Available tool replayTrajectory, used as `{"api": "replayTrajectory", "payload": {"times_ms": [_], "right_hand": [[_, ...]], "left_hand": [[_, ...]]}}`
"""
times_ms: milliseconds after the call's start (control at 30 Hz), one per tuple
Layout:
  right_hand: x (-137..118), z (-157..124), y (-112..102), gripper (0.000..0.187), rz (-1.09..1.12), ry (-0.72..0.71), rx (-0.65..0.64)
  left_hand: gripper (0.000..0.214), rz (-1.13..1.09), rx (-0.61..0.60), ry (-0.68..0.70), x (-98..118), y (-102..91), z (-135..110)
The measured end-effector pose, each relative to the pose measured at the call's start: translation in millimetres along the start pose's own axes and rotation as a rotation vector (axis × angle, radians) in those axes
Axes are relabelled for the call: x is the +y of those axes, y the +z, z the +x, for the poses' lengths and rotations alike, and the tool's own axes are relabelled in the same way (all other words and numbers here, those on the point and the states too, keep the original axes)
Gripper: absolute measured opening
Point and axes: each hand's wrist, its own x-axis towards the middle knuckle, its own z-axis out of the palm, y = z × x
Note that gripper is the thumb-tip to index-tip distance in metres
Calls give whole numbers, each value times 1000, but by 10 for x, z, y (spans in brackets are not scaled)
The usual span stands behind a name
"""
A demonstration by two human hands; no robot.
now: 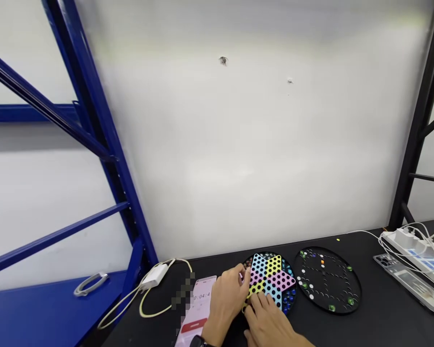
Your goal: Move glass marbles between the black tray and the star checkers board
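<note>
A round black Chinese checkers board [293, 300] lies on the black table, with a pastel star full of dark holes. Coloured marbles [288, 295], many of them blue, fill the spaces round the star. My left hand [228, 295] is at the board's left side, fingers curled and thumb close to the index finger; whatever is between them is hidden. At the front edge my right hand [271, 322] rests over the lower star point, fingers slightly bent and apart, nothing visible in them. To the right lies a second round black board [334, 278] with green marbles, white pieces and an orange piece.
A phone [198, 308] showing a timer lies left of my left hand. Farther left are a white adapter [155, 277] and its cable. At right lie a phone-like device [412, 284] and a power strip [419, 250]. A blue frame [108, 140] stands left; a white wall [253, 144] stands behind.
</note>
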Motion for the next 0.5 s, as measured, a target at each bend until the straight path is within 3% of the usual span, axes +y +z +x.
{"api": "replayTrajectory", "payload": {"times_ms": [167,267,400,500], "right_hand": [[3,-138,249,46,-64,-40,10],[37,-223,162,57,-74,-70,10],[356,-423,-437,62,-66,77,52],[746,-677,-991,40,-144,423,101]], "left_hand": [[35,-37,34,13,21,14,-17],[38,-49,41,24,16,22,-17],[38,-52,34,39,-6,40,-8],[38,-56,25,49,-7,59,-9]]}}
